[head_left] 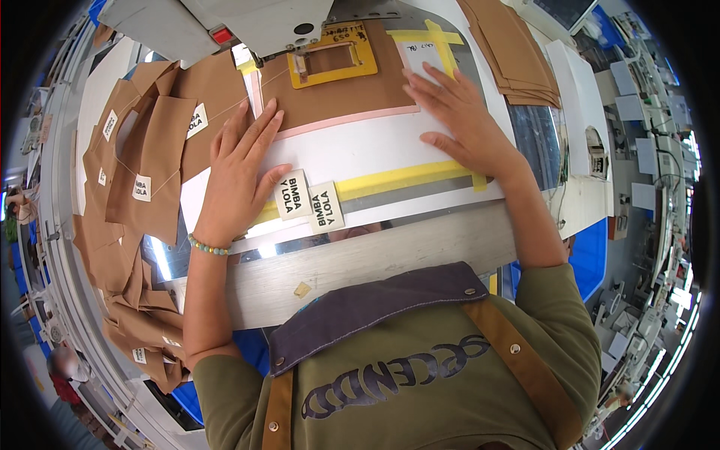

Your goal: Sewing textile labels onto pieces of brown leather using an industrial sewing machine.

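Note:
My left hand (240,169) lies flat, fingers spread, on a white template board (352,150) with pink and yellow tape edges. My right hand (461,120) presses flat on the same board's right side, over a brown fabric piece (337,94). A yellow rectangular frame (334,60) sits on the brown fabric under the sewing machine head (247,22). Two small white woven labels (309,201) rest on the board's near edge between my hands. Neither hand grips anything.
Several brown fabric pieces with white labels (139,172) hang in a pile at the left. A stack of brown pieces (517,52) lies at the upper right. The wooden table edge (360,262) runs in front of me. Other workstations (645,150) line the right.

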Demonstrator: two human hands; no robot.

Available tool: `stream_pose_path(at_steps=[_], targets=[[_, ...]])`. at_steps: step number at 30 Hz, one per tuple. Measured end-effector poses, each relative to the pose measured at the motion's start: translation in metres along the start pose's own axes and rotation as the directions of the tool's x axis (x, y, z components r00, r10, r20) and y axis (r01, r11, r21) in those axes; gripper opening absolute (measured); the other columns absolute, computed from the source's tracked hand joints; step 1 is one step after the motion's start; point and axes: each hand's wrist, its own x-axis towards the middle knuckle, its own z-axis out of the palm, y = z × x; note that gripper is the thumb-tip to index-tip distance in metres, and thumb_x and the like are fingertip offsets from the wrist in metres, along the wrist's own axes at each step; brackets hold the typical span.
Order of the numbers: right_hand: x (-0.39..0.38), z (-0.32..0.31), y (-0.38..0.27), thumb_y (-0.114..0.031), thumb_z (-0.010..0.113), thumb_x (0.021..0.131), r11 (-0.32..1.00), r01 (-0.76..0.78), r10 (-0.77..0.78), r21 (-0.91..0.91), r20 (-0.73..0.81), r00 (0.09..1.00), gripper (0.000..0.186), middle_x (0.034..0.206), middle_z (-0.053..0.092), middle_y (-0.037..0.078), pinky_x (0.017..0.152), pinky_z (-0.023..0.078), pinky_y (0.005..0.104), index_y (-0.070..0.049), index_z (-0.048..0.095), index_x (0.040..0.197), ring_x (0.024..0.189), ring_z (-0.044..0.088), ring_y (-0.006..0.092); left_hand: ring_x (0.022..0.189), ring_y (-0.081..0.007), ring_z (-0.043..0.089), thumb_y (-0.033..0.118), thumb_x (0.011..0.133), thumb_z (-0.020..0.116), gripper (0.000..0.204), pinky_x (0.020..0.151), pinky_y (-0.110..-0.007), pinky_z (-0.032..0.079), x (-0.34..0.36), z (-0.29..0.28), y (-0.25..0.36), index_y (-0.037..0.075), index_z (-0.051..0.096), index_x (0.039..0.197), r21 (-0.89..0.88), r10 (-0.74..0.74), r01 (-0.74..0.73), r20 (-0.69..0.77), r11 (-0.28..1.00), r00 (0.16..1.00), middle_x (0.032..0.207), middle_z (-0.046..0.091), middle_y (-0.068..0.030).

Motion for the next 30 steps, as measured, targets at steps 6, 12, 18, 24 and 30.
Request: stream_pose_path(at_steps=[6,12,18,24,30], targets=[[0.002,-0.001,-0.007,-0.051,0.055,0.111,0.996,0.001,0.008,-0.092,0.096,0.995,0.068,0.179,0.036,0.002,0.138,0.012,0.0559,-0.016,0.045,0.168,0.167,0.026,0.0273,0.167,-0.0334,0.025,0.037,0.104,0.065,0.068,0.134,-0.052,0.023,0.000,-0.002,-0.003,0.013,0.049,0.166,0.053,0.012,-0.015,0.067,0.998,0.998,0.177,0.042,-0.0017],[0.001,0.001,-0.006,-0.050,0.056,0.110,0.996,-0.003,0.012,-0.091,0.098,0.995,0.069,0.179,0.036,0.003,0.139,0.011,0.0557,-0.015,0.045,0.168,0.167,0.025,0.0270,0.164,-0.0360,0.031,0.037,0.106,0.065,0.065,0.134,-0.054,0.021,0.001,-0.004,-0.001,0.012,0.051,0.165,0.016,0.059,-0.061,0.099,0.998,0.993,0.175,0.045,-0.0021],[0.002,0.001,-0.008,-0.050,0.057,0.109,0.997,-0.002,0.011,-0.078,0.108,0.994,0.071,0.179,0.036,0.003,0.139,0.010,0.0561,-0.013,0.044,0.168,0.167,0.024,0.0268,0.165,-0.0346,0.032,0.035,0.105,0.064,0.066,0.133,-0.052,0.024,0.001,0.002,0.002,0.014,0.049,0.166,0.154,-0.040,0.042,-0.018,0.987,0.999,0.175,0.045,-0.0026],[0.002,0.001,-0.006,-0.054,0.052,0.109,0.996,0.010,0.001,-0.092,0.117,0.993,0.073,0.179,0.035,0.005,0.139,0.009,0.0566,-0.012,0.043,0.169,0.168,0.024,0.0291,0.163,-0.0354,0.033,0.037,0.105,0.068,0.067,0.133,-0.054,0.024,0.001,-0.004,0.002,0.008,0.052,0.163,0.081,0.045,-0.051,0.064,0.995,0.997,0.172,0.048,-0.0058],[0.004,0.002,-0.009,-0.050,0.058,0.110,0.995,0.007,0.003,-0.097,0.101,0.995,0.071,0.178,0.037,0.004,0.138,0.011,0.0564,-0.011,0.045,0.168,0.167,0.026,0.0273,0.159,-0.0370,0.040,0.029,0.104,0.069,0.058,0.129,-0.050,0.032,0.003,0.007,0.000,0.007,0.058,0.157,0.188,-0.006,0.023,-0.094,0.982,0.996,0.168,0.052,-0.0076]])
